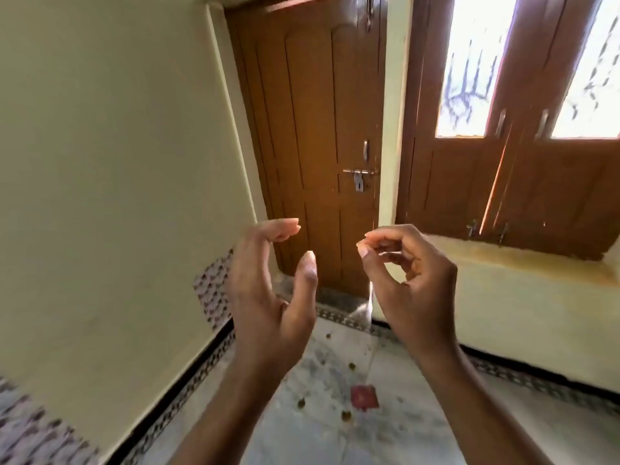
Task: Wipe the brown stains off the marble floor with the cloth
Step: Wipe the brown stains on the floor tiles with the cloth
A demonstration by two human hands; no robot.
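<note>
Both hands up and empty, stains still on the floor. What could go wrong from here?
1. The left hand and right hand hold nothing, and the only cloth-like thing is a small red piece on the marble floor; whether it is the cloth is unclear.
2. The brown stains are scattered, some close to the door threshold, so a few may get missed.
3. Wiping small blobs may smear them across the pale marble.

You can read no text, label, brand, number or sign here; nothing on the walls, the doors or the floor carries any writing.
</note>
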